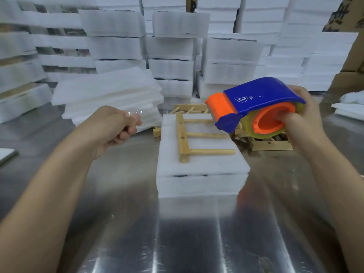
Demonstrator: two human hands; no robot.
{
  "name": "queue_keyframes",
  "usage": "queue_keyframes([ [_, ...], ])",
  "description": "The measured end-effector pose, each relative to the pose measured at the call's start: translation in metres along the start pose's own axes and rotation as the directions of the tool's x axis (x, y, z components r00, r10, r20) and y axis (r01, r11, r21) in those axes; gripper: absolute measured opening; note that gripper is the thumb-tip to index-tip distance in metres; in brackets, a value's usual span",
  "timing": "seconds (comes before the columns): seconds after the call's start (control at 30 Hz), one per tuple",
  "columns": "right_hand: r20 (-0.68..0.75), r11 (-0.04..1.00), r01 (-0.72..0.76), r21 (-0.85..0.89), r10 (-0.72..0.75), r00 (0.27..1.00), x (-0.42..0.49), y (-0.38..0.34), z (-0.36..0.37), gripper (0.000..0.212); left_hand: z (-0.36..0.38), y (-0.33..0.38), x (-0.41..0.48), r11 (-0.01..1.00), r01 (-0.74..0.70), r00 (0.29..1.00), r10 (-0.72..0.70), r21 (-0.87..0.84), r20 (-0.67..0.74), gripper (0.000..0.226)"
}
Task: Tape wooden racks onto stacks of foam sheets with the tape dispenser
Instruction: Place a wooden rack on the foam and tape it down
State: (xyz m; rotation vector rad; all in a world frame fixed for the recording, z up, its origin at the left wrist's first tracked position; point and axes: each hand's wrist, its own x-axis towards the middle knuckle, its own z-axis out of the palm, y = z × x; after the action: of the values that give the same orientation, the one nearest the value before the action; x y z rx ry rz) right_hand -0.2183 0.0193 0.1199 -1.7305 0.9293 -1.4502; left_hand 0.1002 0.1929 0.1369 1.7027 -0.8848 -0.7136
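Fingers (132,123) of the left hand (112,127) curl in, pinching a strip of clear tape (136,113). Just beyond, 1 wooden rack (189,137) lies flat on a foam stack (202,174) on the metal table (122,223). Over its far right corner, the right hand (303,117) grips the blue-and-orange tape dispenser (256,107), fingers hooked inside the roll's core. More racks (269,143) lie behind, then walls of foam (171,56).

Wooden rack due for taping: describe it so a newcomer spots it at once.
On the metal table, find the foam stack between both hands. The wooden rack lies flat on top, pegs pointing right. Other racks sit on the table behind.
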Motion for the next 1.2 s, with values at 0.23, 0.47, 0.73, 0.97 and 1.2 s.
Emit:
queue_keyframes([
  [0.23, 0.045, 0.991, -0.077, -0.11, 0.082, 0.996, -0.006, 0.008, -0.001, 0.053, 0.009, -0.013, 0.006, 0.991, 0.111, 0.989, -0.117, 0.077, 0.09, 0.016],
  [0.47, 0.12, 0.981, -0.093, -0.172, 0.114, 0.986, -0.012, 0.015, -0.001, 0.047, 0.029, -0.025, 0.003, 0.963, 0.163, 0.965, -0.201, 0.215, 0.168, 0.025],
  [0.73, 0.175, 0.982, -0.085, -0.168, 0.115, 0.978, -0.014, 0.021, -0.001, 0.048, 0.056, -0.04, -0.001, 0.854, -0.107, 0.993, 0.113, 0.509, 0.019, 0.052],
  [0.97, 0.19, 0.979, -0.067, -0.191, 0.104, 0.976, -0.015, 0.02, 0.001, 0.05, 0.057, -0.057, 0.0, 0.744, -0.215, 0.977, 0.164, 0.632, 0.139, 0.017],
  [1.2, 0.191, 0.967, -0.062, -0.245, 0.11, 0.975, -0.015, 0.022, -0.001, 0.052, 0.066, -0.059, -0.006, 0.696, -0.314, 0.949, 0.204, 0.646, 0.241, 0.026],
])
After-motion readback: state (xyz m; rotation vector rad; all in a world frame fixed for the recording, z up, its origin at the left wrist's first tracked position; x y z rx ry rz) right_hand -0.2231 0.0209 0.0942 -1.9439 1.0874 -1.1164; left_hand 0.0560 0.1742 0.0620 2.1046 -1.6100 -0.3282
